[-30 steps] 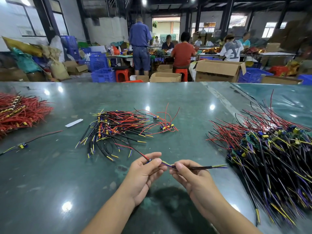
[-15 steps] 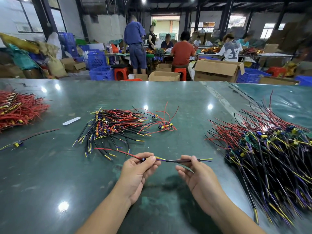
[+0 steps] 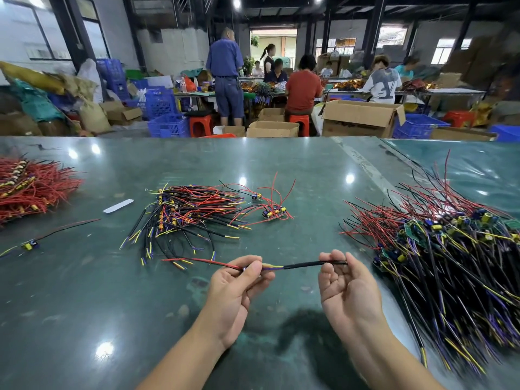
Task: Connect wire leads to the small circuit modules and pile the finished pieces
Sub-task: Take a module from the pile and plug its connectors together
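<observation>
A glossy dark-green worktop (image 3: 84, 305) fills the lower view, mirroring ceiling lamps as bright spots. Beyond its far edge lies a workshop: people sit and stand at other tables among cardboard boxes (image 3: 361, 118), blue crates (image 3: 166, 119) and red stools (image 3: 200, 125).

Just above the worktop's near middle, both hands hold one wire lead (image 3: 292, 266), its long axis running left to right and nearly level. The left hand (image 3: 236, 291) pinches the end where red strands trail off to the left; purple and yellow cores show beside its fingertips. The right hand (image 3: 347, 288), palm up, pinches the black-sleeved end between thumb and forefinger, other fingers loosely curled.

A middle pile (image 3: 191, 215) of wired pieces lies beyond the hands, with a few loose modules (image 3: 274, 213) at its right. A large heap (image 3: 450, 254) spreads at the right, a red-wire pile (image 3: 28, 187) at far left. Near that, a white strip (image 3: 118, 206) and a single wired module (image 3: 29, 245) lie apart.
</observation>
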### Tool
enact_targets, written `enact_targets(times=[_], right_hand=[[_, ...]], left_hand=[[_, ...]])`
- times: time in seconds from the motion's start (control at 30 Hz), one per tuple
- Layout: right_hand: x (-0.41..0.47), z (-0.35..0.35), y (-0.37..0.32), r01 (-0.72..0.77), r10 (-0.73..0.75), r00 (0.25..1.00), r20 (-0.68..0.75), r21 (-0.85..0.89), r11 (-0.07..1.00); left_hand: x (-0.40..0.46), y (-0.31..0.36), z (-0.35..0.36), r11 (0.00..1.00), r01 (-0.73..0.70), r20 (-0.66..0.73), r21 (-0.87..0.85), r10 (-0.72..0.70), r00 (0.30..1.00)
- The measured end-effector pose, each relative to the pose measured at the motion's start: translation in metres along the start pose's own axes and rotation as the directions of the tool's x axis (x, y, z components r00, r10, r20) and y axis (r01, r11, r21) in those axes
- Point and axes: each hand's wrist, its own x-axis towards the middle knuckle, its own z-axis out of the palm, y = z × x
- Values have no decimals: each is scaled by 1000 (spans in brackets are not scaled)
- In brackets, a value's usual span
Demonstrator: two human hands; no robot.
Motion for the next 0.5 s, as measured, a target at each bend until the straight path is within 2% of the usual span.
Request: enact_targets(times=[0.1, 0.17, 0.2, 0.23, 0.27, 0.3, 0.33, 0.37, 0.4, 0.43, 0.47, 0.5], right_hand=[[1, -1, -3, 2, -2, 1000, 4, 68, 998], [2, -2, -6, 14, -14, 1000, -12, 52, 999], [3, -1, -7, 37, -37, 999, -8, -16, 999], [3, -2, -8, 84, -86, 996, -6, -149, 985], [3, -3, -7, 138, -151, 989, -8, -347, 928], [0, -5, -5, 202, -249, 969, 5, -599, 775], [-2, -9, -3, 271, -361, 929, 81, -813, 515], [-5, -13, 2, 364, -464, 852, 242, -911, 193], [-9, -15, 7, 457, -510, 737, 444, -883, -109], [-13, -14, 12, 531, -458, 633, 624, -781, -329], [-15, -14, 17, 582, -359, 564, 744, -666, -467], [-17, -15, 23, 624, -254, 532, 808, -577, -528]], left_hand=[[-3, -5, 1, 1000, 28, 53, -10, -27, 998], [-2, -6, 2, 1000, 24, 53, 0, -24, 998], [-1, -6, 2, 1000, 1, 31, 13, -2, 1000], [1, -6, 1, 999, -29, -6, 29, 30, 1000], [4, -4, -1, 997, -62, -52, 46, 64, 997], [6, -3, -3, 994, -90, -97, 61, 96, 991], [8, -2, -6, 990, -111, -133, 86, 122, 984], [9, -2, -8, 984, -120, -154, 130, 140, 978], [10, -2, -9, 974, -120, -160, 193, 152, 975], [9, -4, -9, 959, -118, -150, 257, 160, 976], [8, -5, -8, 943, -117, -124, 311, 162, 979], [7, -7, -7, 931, -117, -87, 346, 155, 984]])
